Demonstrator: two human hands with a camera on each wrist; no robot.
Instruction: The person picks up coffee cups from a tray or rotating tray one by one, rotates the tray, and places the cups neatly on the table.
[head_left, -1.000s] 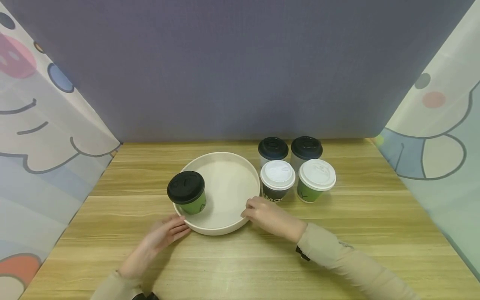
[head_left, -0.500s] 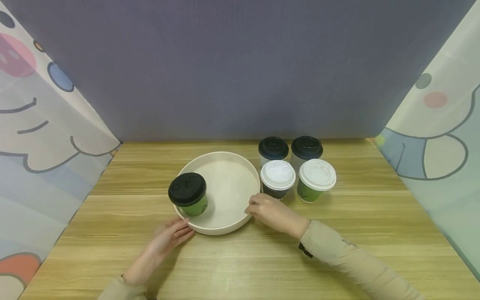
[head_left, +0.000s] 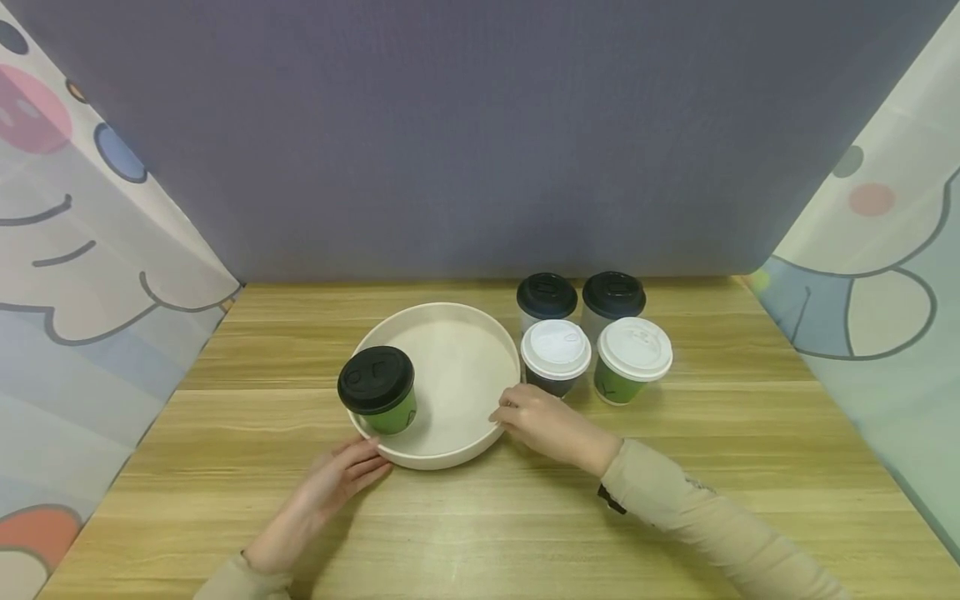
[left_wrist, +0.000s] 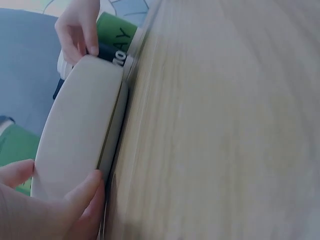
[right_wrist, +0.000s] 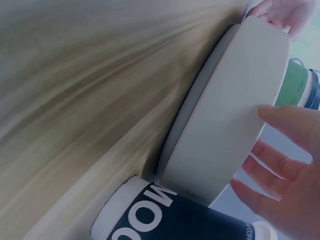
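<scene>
A round cream tray (head_left: 461, 367) with a low wall lies on the table. Inside it at the left stands a green paper coffee cup (head_left: 390, 414) with a black lid. My left hand (head_left: 330, 483) grips the tray's front-left side, one digit at the rim and the other fingers low on the outer wall in the left wrist view. At the front right, my right hand (head_left: 543, 425) pinches the rim, with the thumb (right_wrist: 282, 117) on the outside wall and the fingers reaching over the edge. Close beside that hand stands a dark cup with a white lid (head_left: 556, 350).
Right of the tray, a green cup with a white lid (head_left: 633, 358) stands beside the dark one. Behind them are two cups with black lids, a left one (head_left: 547, 297) and a right one (head_left: 613, 296). A grey panel (head_left: 480, 150) rises at the table's back edge.
My left hand and the green cup in the tray have shifted slightly right and nearer. My right hand has moved a few pixels right along the rim. The other cups stay put.
</scene>
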